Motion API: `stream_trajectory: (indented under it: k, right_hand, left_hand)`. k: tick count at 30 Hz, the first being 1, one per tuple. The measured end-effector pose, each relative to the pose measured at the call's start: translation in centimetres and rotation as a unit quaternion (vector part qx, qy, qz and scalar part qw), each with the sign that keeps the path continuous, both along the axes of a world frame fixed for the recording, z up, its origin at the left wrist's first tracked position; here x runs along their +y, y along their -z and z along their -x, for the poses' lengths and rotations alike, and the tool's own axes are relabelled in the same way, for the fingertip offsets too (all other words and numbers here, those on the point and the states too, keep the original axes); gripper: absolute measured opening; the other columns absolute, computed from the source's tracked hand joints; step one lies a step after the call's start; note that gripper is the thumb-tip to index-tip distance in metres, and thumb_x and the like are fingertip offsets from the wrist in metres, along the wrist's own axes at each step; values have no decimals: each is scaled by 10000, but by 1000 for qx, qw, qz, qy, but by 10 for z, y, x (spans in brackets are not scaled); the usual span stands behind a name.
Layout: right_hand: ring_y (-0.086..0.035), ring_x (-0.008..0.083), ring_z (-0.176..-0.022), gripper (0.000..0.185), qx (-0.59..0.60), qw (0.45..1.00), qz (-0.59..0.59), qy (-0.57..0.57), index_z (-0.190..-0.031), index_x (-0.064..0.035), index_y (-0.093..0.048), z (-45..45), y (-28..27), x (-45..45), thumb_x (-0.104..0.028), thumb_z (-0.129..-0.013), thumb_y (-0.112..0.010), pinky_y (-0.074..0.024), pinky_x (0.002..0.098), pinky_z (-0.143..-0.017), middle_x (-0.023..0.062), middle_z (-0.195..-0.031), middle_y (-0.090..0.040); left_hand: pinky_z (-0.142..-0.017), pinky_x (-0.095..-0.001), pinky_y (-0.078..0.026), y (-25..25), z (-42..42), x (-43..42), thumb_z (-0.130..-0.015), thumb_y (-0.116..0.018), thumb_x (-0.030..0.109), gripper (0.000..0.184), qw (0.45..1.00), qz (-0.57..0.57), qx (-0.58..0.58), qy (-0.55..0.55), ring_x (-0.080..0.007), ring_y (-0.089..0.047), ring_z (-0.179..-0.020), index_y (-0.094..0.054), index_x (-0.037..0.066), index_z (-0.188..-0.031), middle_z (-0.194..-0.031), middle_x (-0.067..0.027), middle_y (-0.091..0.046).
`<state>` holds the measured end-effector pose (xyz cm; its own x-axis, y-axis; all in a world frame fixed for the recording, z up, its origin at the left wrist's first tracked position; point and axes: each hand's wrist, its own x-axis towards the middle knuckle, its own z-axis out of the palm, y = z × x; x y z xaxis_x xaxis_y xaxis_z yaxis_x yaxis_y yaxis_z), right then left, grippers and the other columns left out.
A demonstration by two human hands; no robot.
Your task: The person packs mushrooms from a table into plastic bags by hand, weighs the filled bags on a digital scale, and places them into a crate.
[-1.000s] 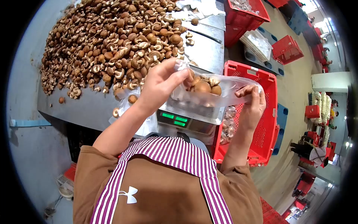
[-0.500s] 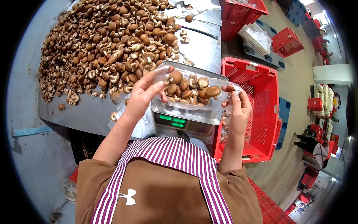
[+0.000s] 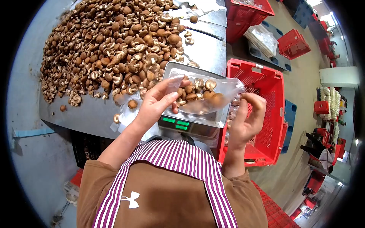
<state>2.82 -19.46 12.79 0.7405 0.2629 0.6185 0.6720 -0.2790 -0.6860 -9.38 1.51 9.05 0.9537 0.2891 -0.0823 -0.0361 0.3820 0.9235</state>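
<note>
A clear plastic bag (image 3: pixel 197 107) with several brown mushrooms (image 3: pixel 191 95) in it lies over the metal tray (image 3: pixel 218 121) of a scale with a green lit display (image 3: pixel 175 123). My left hand (image 3: pixel 157 100) grips the bag's left end, fingers wrapped around the film. Just right of the bag's other end is my right hand (image 3: pixel 247 117), its fingers curled and apart, with nothing visible between them. A large heap of mushrooms (image 3: pixel 110 49) covers the table behind and to the left.
On the right stands a red crate (image 3: pixel 270 114) holding packed bags (image 3: pixel 232 114). More red crates (image 3: pixel 247 17) are behind it. Plastic bags (image 3: pixel 129 114) and a loose mushroom (image 3: pixel 132 104) lie left of the scale. Farther right, a person (image 3: pixel 317 146) is near other crates.
My right hand has let go of the bag's right end and moved slightly right and down. The bag's film has folded partly over the mushrooms, and its left end has shifted right with my left hand.
</note>
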Motion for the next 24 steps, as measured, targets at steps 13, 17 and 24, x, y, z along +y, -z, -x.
stream_trajectory:
  k: [13,17,24]
  right_hand:
    - [-628,407,-888,107,79,922,357,-131,-904,18,-648,-34,125,67,-26,-823,-593,-512,484,-748,213,-972,-623]
    - [-621,432,-843,143,113,925,333,-142,-931,14,-648,-31,127,60,-88,-834,-620,-495,501,-750,249,-877,-641]
    - [-606,179,-697,78,499,847,41,-176,-913,6,-613,-22,122,34,-52,-910,-561,-491,314,-663,78,-784,-631]
  left_hand:
    - [-605,-210,-518,20,-3,-6,-946,-549,6,506,999,-34,26,-31,-41,-568,-705,-459,88,-1437,-1266,-69,-638]
    - [-681,-310,-543,59,-21,-9,-886,-631,58,613,961,-252,111,-11,-150,-661,-803,-408,71,-1458,-1204,-102,-678]
    - [-892,-454,-503,84,-43,-23,-869,-657,148,661,865,-470,158,76,-441,-621,-1044,-378,77,-1465,-1152,-256,-648]
